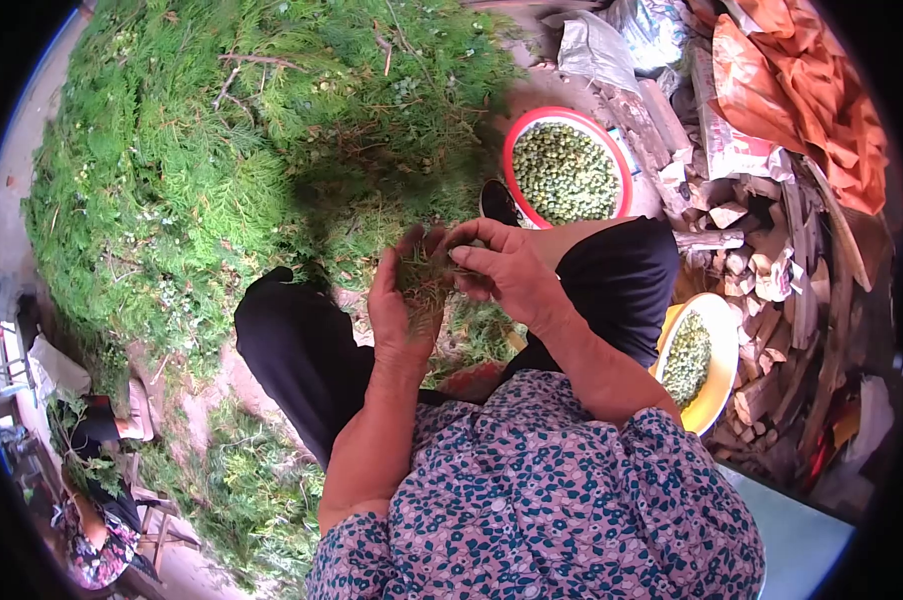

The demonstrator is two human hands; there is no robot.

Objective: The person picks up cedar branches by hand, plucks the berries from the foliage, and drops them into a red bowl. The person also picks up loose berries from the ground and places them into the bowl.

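Note:
Above my knees, my left hand (407, 290) is cupped around a small green sprig (427, 292). My right hand (502, 268) is beside it, thumb and fingers pinched together at the sprig's right side; what lies between them is too small to make out. A large heap of green branches (212, 180) spreads in front and to the left. Beyond my right knee stands a red-rimmed basin (627, 190) filled with small round green cones or berries. A yellow basin (724, 375) by my right side holds more small green pieces.
Split firewood (762, 270) is stacked at the right, with orange cloth (822, 110) above it. Plastic bags (597, 50) lie at the back right. Another person (102, 530) sits at the lower left, near more branches (252, 490).

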